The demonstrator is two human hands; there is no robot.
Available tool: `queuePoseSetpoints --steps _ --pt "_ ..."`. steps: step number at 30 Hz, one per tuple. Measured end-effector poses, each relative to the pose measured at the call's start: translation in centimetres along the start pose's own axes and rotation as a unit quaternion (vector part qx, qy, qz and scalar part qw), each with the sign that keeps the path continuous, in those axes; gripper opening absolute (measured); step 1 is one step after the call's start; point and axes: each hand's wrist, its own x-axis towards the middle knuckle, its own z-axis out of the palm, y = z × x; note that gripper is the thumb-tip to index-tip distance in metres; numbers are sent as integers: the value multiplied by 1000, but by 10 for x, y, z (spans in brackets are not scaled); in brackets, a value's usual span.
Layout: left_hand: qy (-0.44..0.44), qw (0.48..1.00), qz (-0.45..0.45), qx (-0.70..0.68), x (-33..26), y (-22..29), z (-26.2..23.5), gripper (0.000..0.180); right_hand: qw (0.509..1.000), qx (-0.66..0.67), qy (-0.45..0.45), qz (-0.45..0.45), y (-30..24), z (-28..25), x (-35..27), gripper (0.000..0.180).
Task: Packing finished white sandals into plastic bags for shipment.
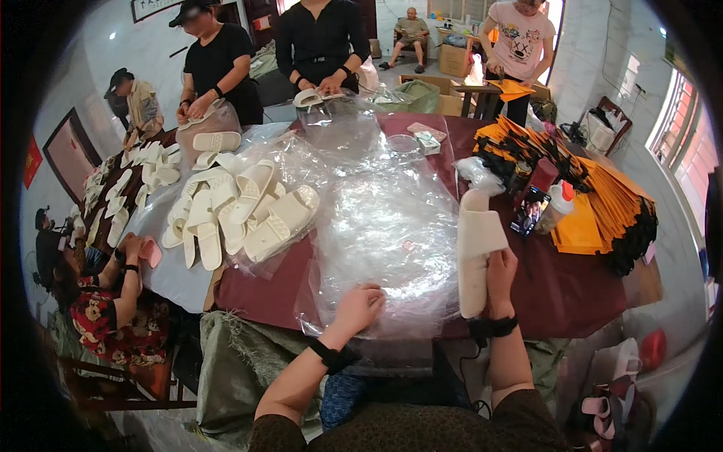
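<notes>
Big maroon desk [587, 294] under everything, and a wide stack of clear plastic bags [388, 226] spread across its middle. Left hand [360, 305] presses curled onto the bags' near edge. Right hand [501, 275] grips a pair of white slippers [474, 248], standing upright just beside the stack.

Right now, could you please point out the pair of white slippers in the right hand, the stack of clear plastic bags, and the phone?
pair of white slippers [476, 248], head view, upper sole
stack of clear plastic bags [392, 226], head view, centre of top bag
phone [529, 212], head view, screen
</notes>
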Motion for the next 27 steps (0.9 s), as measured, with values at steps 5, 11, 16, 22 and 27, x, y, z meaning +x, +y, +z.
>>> queuePoseSetpoints --steps 5,11,16,22,27 --pt "5 997 -78 -24 4 0 5 25 999 48 -2 11 -36 -31 -32 22" --pt "-2 994 -108 24 8 24 -2 20 993 3 -117 2 -72 -31 -81 19" --pt "38 996 -69 38 9 29 -4 18 934 -69 -350 -7 -81 -17 -112 21" --pt "14 998 -59 4 7 27 3 14 910 -124 -395 -20 -56 -11 -124 22" --pt "35 977 -109 -183 4 0 15 23 916 -208 -344 3 -52 -10 -123 26"
